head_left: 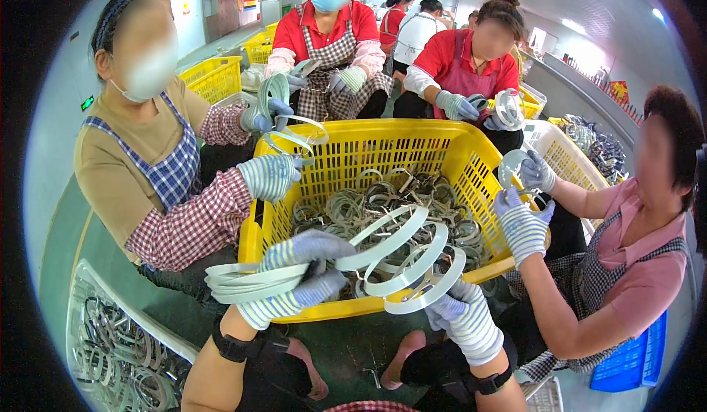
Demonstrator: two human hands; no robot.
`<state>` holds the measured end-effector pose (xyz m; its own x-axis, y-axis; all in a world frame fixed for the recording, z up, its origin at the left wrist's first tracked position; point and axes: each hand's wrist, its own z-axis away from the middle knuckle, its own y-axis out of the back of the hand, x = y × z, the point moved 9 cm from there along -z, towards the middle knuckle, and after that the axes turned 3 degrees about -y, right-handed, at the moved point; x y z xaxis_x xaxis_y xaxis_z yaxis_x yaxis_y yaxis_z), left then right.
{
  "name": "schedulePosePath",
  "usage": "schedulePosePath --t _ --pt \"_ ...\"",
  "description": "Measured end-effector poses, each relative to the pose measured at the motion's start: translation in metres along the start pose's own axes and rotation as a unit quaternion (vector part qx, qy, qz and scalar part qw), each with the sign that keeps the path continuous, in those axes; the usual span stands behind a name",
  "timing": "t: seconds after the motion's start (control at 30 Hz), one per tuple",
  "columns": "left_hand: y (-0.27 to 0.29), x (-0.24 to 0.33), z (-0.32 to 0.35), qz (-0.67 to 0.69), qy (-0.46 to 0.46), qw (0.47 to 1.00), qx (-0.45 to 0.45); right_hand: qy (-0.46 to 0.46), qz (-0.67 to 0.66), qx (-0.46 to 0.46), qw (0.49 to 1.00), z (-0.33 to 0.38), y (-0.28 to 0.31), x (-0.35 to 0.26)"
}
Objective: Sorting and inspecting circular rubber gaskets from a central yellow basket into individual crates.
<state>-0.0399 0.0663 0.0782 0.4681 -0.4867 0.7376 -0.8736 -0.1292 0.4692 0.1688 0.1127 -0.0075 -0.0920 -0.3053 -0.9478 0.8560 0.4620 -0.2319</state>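
Pale grey-green flat bands, bent into rings and packed into a neat stack, sit in the person's left hand, which wears a striped knit glove; its fingers are closed around the stack, at the near left rim of a large yellow plastic basket with slotted walls. Three wide, pale green loops fan out to the right of that grip, over the basket, their left ends close to the gloved fingers. At the lowest loop is the right hand, in a matching striped glove; its fingertips are partly hidden by the loop, so I cannot tell how tightly they close. Below, inside the basket, lies a tangled heap of similar rings with metal parts. Each wrist bears a black band. At lower left, a white crate holds more rings and metal pieces. Across the basket's left side, a co-worker in a blue checked apron holds pale loops; at the right, another in a pink shirt holds a pale ring in both gloved hands.
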Motion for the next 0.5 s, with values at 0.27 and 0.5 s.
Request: schedulePosePath --t 0.27,0.5 --pt "-0.004 0.003 0.005 -0.016 -0.043 0.998 0.052 -0.041 -0.023 -0.032 0.998 0.0 -0.004 0.007" --pt "0.003 0.007 0.01 -0.047 -0.057 0.992 0.1 -0.068 -0.011 -0.031 0.997 -0.001 -0.014 0.008"
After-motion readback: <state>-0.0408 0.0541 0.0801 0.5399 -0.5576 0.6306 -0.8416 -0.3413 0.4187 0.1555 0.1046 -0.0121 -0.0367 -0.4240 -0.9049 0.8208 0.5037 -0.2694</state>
